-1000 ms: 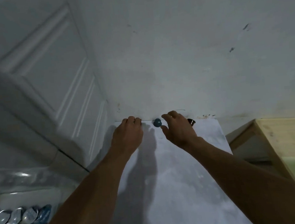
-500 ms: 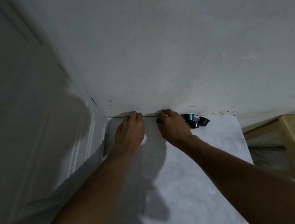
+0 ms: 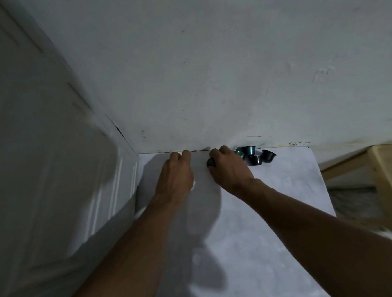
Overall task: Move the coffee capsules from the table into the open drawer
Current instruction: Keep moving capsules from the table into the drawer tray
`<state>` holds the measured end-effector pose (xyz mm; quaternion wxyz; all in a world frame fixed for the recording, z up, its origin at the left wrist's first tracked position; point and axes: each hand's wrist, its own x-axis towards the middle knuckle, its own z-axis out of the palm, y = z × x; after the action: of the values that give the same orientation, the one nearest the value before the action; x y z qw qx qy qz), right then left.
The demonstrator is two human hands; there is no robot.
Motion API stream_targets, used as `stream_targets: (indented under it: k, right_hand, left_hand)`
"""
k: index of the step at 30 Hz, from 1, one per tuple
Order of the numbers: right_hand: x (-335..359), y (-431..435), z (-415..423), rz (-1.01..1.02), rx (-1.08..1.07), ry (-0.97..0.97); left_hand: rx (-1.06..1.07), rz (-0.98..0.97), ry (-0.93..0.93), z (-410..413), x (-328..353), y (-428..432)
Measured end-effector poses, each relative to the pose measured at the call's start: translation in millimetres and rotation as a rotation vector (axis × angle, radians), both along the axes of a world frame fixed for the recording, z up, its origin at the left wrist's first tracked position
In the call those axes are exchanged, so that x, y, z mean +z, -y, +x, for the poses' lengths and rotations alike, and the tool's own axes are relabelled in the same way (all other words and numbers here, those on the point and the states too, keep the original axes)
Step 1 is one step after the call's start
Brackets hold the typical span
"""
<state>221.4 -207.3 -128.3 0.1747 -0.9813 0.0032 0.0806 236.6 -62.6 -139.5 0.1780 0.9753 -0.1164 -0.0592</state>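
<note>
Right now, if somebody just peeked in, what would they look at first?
Two bare hands reach to the far edge of the white table, right against the wall. The left hand has its fingers curled at that edge, and the right hand grips a dark capsule. Just right of that hand sits a little cluster of capsules.

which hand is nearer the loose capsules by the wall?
Right. The right hand, gripping a dark capsule, sits directly left of the loose capsules. The left hand is farther left, beyond the right hand.
</note>
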Motion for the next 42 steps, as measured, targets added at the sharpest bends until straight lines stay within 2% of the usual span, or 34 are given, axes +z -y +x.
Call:
stream_targets:
  k: [6,13,22,30,35,42]
  right_hand:
    - [37,6,-34,0.03,-0.025,0.037]
    - [88,14,-96,0.135,-0.071,0.199]
    - [131,5,-197,0.235,-0.031,0.469]
    - [152,-46,-288,0.329,0.06,0.539]
    - [156,-92,-310,0.321,0.112,0.53]
    - [166,-176,-324,0.33,0.164,0.535]
  left_hand:
    - [-0.014,-0.139,0.019,-32,35,3]
    - [0.007,-0.237,0.161,-95,100,0]
    - [0.069,-0.353,0.295,-208,155,-22]
    - [0.186,-0.356,0.255,-301,168,-76]
    - [0.26,-0.35,0.265,-332,175,-120]
    - [0.217,-0.316,0.334,-353,181,-204]
